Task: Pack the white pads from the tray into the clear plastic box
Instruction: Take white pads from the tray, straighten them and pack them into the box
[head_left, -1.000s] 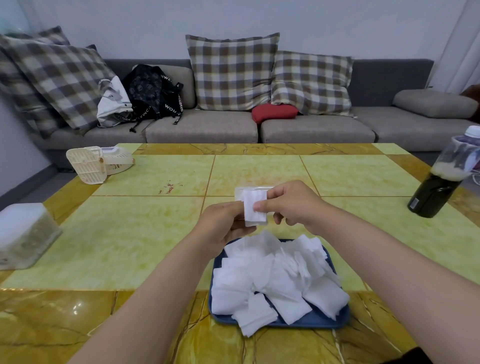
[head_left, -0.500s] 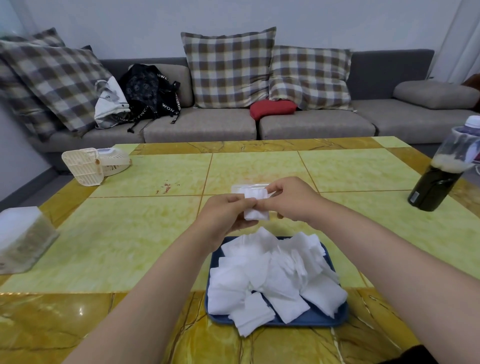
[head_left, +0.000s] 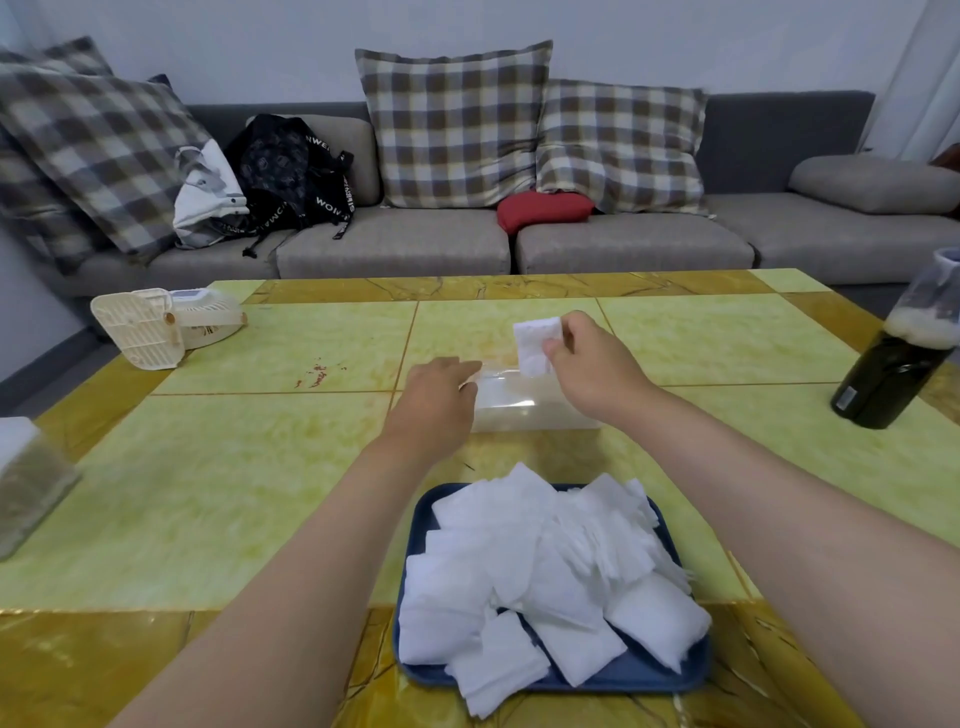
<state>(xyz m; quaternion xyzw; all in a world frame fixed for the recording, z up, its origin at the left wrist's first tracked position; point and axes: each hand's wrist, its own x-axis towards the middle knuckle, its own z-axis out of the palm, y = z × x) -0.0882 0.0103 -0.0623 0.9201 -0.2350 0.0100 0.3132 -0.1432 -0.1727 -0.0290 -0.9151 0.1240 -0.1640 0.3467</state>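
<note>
**1 pad up, the box steadied**

The yellow-green marble-patterned tabletop (head_left: 234, 467) carries everything within my reach. Nearest me sits 1 dark blue rectangular plastic tray (head_left: 649, 675), kept close so I can lift from it without stretching. On it lies the heap of white square pads (head_left: 530, 571); they overlap too much for a true count, though I judge well over 10, so most of the job is not yet done.

Just beyond the tray lies 1 clear plastic box (head_left: 519, 405), long side toward me, placed so each pad travels only a short way forward. I cannot tell what it already holds.

My left hand (head_left: 434, 400) reaches out with fingers fairly straight against the box's left end, I judge to stop it sliding. My right hand (head_left: 597, 369) hovers above the box's far edge, thumb and fingers pinching 1 white pad (head_left: 535, 343) by its right side so it hangs flat, ready to go in.
</note>
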